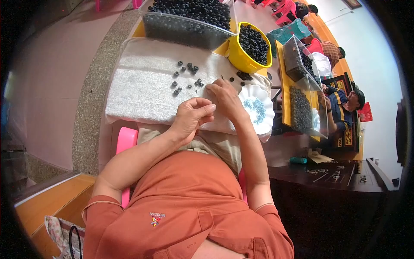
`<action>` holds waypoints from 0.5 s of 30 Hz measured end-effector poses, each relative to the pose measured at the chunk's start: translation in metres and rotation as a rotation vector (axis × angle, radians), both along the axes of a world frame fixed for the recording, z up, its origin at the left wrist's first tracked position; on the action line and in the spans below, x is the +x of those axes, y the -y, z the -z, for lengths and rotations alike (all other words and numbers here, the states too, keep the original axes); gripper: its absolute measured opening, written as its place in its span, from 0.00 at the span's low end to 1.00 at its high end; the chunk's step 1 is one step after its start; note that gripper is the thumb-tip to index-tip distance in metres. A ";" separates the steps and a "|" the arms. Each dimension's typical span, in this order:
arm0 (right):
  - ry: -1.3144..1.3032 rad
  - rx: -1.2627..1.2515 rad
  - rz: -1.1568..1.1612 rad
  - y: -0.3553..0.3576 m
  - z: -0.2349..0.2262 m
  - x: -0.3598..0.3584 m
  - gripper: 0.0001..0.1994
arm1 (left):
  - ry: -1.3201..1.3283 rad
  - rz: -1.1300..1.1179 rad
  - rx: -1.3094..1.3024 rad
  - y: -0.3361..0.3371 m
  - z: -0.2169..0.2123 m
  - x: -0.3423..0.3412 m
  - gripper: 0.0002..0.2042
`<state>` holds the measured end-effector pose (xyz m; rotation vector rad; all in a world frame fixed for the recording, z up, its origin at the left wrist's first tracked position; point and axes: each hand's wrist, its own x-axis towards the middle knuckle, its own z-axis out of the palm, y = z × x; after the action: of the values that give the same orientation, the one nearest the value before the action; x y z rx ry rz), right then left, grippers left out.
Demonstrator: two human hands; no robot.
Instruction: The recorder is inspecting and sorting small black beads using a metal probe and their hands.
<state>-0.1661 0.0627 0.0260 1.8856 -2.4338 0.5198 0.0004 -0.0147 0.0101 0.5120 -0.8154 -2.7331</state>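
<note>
The left hand (189,121) was curled with its thumb and forefinger brought together; whether they gripped a small piece could not be told. Just beyond those fingers and to their right, the right hand (226,99) reached forward, palm down, its fingers bent toward the white cloth (142,77). What its fingertips held, if anything, was hidden. The two hands were close together; whether they touched was unclear.

Immediately left of the right fingertips lay a little cluster of small black parts (199,83). Farther left and ahead of the left fingers, loose black rings (176,74) were scattered over the cloth, some single and some bunched. To the right of the right fingers and slightly beyond them sat a small dark heap (244,76), with a few stray pieces near it.

A white scalloped plate (269,108) stood right of both hands, just beside the right wrist, with tiny pale-blue pieces (254,111) spread in it. Beyond the right fingers rose a yellow tub (241,60) filled with black rings; ahead and to the left, well apart from the fingers, a clear bin (181,36) held many more. It rested on the yellow surface (139,30) past the cloth's far edge.
</note>
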 end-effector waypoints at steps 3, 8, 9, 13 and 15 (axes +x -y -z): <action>0.016 0.002 -0.002 0.001 0.000 0.002 0.11 | 0.009 -0.005 -0.002 0.000 0.000 0.001 0.05; -0.014 -0.023 -0.015 0.001 0.001 0.000 0.11 | -0.002 -0.008 -0.006 0.000 0.003 -0.001 0.05; -0.025 -0.041 -0.023 0.002 0.000 0.001 0.10 | -0.001 -0.009 -0.008 0.000 0.003 -0.001 0.05; -0.022 -0.026 0.004 0.006 0.002 -0.001 0.08 | 0.016 -0.007 -0.006 0.000 0.002 -0.001 0.05; -0.022 -0.039 -0.003 0.007 0.000 0.000 0.07 | 0.016 -0.003 -0.003 0.000 0.002 -0.001 0.05</action>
<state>-0.1659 0.0561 0.0257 1.8701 -2.3901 0.5399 -0.0008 -0.0146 0.0081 0.5349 -0.8221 -2.7274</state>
